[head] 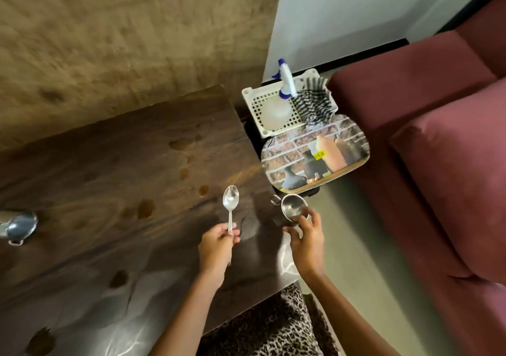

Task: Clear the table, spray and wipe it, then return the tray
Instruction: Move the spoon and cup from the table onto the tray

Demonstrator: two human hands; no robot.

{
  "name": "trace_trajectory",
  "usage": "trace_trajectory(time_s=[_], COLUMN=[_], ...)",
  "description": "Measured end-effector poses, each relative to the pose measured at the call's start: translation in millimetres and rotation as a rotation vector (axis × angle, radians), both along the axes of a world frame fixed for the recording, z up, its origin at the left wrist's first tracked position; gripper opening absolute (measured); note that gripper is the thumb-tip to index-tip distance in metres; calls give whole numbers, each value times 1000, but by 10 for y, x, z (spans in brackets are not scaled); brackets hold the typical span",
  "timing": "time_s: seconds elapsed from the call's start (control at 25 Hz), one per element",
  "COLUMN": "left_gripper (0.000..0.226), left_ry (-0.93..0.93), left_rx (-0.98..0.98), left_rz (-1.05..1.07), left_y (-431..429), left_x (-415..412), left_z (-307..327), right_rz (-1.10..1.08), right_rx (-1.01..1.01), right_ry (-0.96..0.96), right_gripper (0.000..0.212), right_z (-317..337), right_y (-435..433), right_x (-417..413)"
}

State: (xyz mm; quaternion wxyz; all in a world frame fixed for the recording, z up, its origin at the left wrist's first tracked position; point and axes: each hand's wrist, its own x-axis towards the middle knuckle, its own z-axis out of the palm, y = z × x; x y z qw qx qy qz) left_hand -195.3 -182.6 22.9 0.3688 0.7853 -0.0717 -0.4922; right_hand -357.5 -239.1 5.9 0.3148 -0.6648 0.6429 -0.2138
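My left hand (217,247) grips the handle of a steel spoon (230,199), bowl pointing away, above the dark wooden table (123,169). My right hand (306,239) holds a small steel cup (294,209) at the table's right edge. A printed tray (315,156) with a picture of bottles lies just past that edge. Behind it a white plastic basket (269,109) holds a spray bottle (284,82) with a blue trigger and a black-and-white striped cloth (315,101). Brown spill marks (145,208) dot the tabletop.
Another steel vessel (20,227) sits at the table's far left edge. A maroon sofa (438,150) fills the right side. A tan rug (123,41) lies beyond the table. Leopard-print fabric (273,328) is below my arms.
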Motion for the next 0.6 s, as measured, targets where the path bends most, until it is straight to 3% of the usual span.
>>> trace_trajectory(time_s=[0.32,0.6], left_gripper=[22,24], left_ry=[-91,-83], left_rx=[4,32], left_rz=[46,79], left_y=[-1433,-2117], left_x=[-817,-1222], left_z=[-318,-700], right_rz=[89,257], right_rx=[-74,-89], right_ry=[47,74], right_gripper=[19,19], right_z=[-216,-878], right_y=[-2093,-3466], right_x=[-956,-1334])
